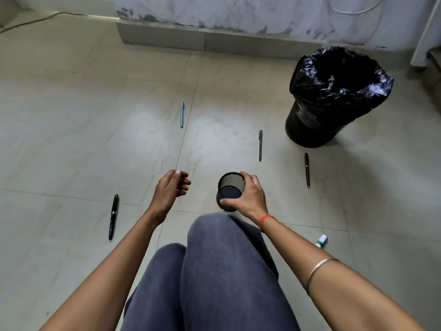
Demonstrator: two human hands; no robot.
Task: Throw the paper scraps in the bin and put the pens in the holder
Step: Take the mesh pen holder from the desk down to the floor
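Observation:
My right hand (250, 199) grips a black mesh pen holder (230, 191) by its rim, on or just above the floor in front of my knees. The holder looks empty. My left hand (170, 189) hovers to its left with fingers loosely curled and nothing in it. Several pens lie on the tiled floor: a light blue pen (182, 114) further ahead, a slim black pen (260, 145) and a second black pen (307, 170) near the bin, and a dark pen (113, 216) at the left. The bin (334, 96), lined with a black bag, stands at the upper right.
A small white and green object (322, 240) lies on the floor at the right, beside my right forearm. My knees in grey trousers (214, 271) fill the lower middle. A stained wall base (214, 39) and a cable (35, 21) run along the far side.

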